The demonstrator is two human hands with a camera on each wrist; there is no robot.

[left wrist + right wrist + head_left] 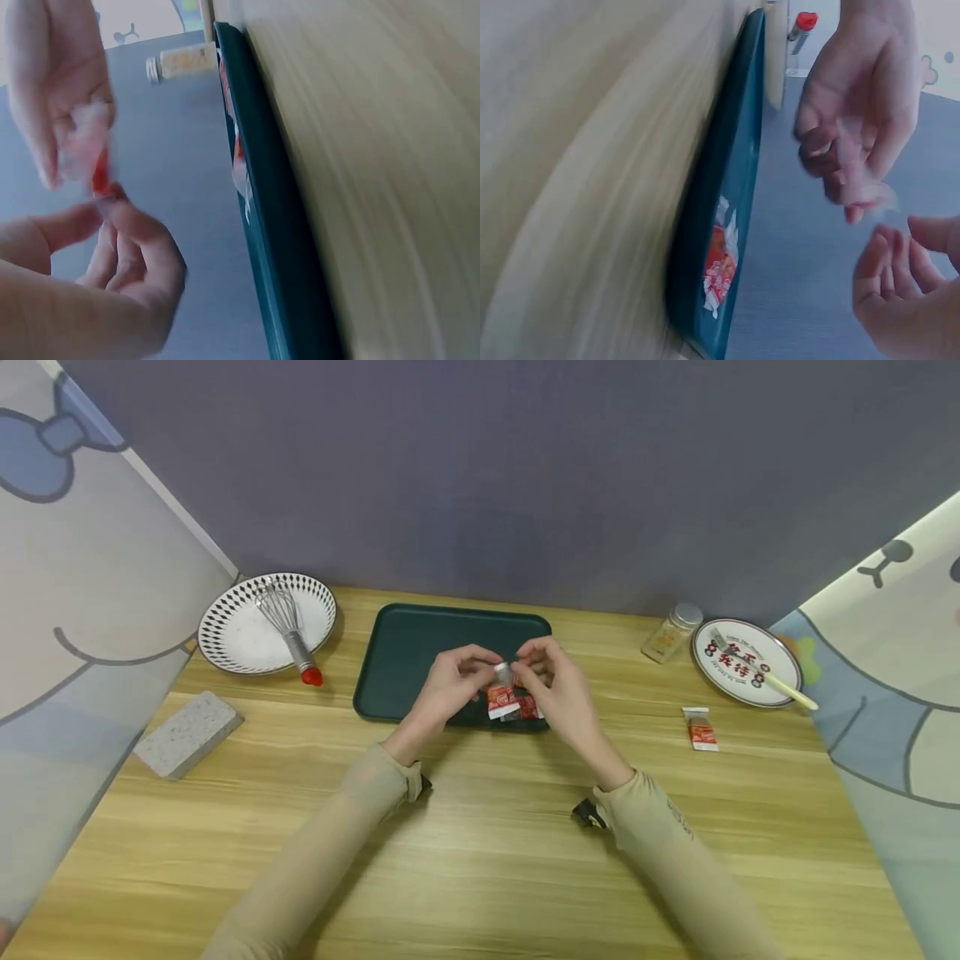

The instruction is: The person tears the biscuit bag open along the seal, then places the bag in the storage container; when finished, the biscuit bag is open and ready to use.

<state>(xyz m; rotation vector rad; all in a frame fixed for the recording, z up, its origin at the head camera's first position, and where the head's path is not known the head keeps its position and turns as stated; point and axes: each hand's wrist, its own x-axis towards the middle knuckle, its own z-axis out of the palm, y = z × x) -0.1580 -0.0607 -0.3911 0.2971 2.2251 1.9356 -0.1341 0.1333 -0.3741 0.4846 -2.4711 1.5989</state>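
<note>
My left hand (452,683) pinches a small red-and-clear wrapped packet (502,700) between thumb and fingers, over the front right of a dark green tray (412,643). In the right wrist view, the packet (853,169) lies along the left hand's fingers (817,146), blurred. My right hand (557,689) is close beside it; there its thumb and fingers (870,274) stand apart, right at the packet's lower end. More red-and-white packets (720,262) lie in the tray, partly hidden by the hands in the head view.
A patterned plate (225,639) bearing a whisk (296,643) and a grey block (187,735) lie left. At right are a shaker jar (671,633), a small plate (783,660) with a yellow-handled brush (787,691), and a single packet (701,731). A grey wall (487,485) rises behind.
</note>
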